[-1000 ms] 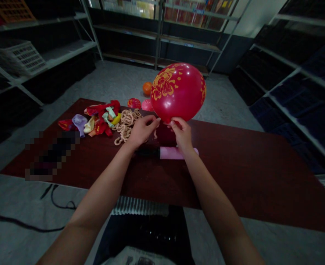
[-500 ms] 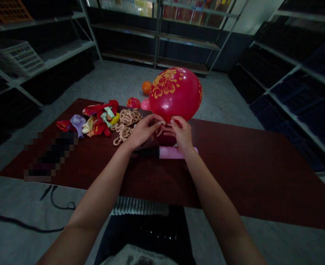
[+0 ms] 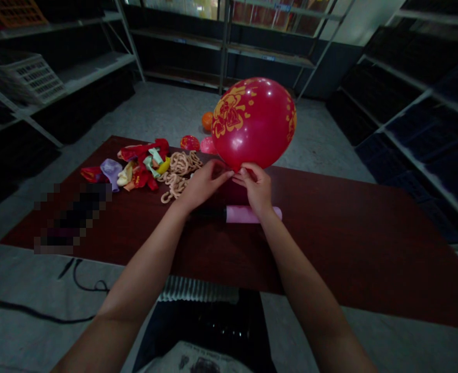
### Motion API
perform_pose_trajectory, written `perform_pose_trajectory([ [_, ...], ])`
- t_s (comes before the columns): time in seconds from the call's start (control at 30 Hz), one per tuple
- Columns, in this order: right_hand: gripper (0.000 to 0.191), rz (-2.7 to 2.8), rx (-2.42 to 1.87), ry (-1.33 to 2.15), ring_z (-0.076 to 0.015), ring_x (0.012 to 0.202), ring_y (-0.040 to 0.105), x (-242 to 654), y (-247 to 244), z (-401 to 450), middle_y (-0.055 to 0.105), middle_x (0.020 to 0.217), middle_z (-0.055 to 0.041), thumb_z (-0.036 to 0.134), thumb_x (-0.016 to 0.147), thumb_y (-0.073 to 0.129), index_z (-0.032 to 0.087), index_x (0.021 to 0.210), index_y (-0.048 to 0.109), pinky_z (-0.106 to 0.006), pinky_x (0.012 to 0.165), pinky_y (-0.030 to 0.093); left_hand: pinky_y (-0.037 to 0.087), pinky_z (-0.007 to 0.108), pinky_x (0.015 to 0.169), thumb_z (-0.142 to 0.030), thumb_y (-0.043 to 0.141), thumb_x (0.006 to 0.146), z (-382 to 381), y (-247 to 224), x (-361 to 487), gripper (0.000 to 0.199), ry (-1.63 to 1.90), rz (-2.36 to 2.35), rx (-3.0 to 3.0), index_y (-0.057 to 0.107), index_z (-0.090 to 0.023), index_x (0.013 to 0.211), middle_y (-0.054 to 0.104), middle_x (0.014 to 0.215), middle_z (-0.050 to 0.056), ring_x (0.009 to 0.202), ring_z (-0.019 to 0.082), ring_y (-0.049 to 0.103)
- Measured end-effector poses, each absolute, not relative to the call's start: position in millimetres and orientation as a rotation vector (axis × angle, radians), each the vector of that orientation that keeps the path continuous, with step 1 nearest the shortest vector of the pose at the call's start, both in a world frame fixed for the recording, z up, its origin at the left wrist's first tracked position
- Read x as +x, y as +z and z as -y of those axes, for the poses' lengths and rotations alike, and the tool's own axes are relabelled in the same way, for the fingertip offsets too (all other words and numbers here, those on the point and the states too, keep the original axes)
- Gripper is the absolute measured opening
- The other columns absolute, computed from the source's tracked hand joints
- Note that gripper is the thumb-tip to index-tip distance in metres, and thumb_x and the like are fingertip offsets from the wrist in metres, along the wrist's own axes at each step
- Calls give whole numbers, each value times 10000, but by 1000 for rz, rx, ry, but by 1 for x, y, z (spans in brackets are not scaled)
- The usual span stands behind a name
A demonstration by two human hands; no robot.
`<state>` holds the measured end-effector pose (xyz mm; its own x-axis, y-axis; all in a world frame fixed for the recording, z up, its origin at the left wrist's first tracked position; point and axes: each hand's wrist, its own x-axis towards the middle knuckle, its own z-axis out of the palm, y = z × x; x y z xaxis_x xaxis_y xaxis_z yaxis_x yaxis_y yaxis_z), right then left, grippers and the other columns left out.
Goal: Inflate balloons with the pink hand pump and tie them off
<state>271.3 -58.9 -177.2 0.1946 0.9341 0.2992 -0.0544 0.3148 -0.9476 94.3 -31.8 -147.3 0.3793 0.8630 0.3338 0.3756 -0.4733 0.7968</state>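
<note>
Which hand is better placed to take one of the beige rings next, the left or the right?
Probably the left hand: it is beside the beige rings. The right hand pinches the red balloon at its neck, farther away.

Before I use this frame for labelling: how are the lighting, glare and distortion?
Head view: dim overall, shelves nearly black; bright glare spots on the red balloon pinched by the left hand and right hand; wide-angle bending at the edges; a pixelated patch on the table.
</note>
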Motion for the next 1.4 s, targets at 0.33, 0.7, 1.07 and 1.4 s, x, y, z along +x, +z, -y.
perform_pose_trajectory([
  [0.33,369,1196,-1058,828,-188,907,743,270,-174,62,742,967,-6,616,840,703,289,1012,706,-411,874,653,491,442,985,-183,851,810,28,-157,98,379,1211,-1157,2275,626,-153,1114,669,1181,142,1150,314,620],
  [0.7,330,1219,-1012,844,-168,825,762,265,-174,65,747,950,9,581,865,692,289,1019,694,-382,844,656,508,275,666,-204,757,866,20,-159,93,99,954,-1064,1820,682,-152,905,736,813,51,737,189,689],
  [1.07,231,1236,-1102,788,-177,848,751,272,-169,64,761,959,4,475,880,662,279,995,705,-343,778,629,511,313,775,-211,612,996,46,-122,95,61,1274,-804,2049,588,-189,945,671,876,47,817,185,642],
  [1.4,134,1445,-1030,935,-155,767,704,269,-165,69,721,857,22,348,876,628,271,917,730,-353,764,626,533,287,836,-211,666,994,55,-125,98,170,1506,-718,2233,686,-188,1161,720,1003,64,892,180,682],
])
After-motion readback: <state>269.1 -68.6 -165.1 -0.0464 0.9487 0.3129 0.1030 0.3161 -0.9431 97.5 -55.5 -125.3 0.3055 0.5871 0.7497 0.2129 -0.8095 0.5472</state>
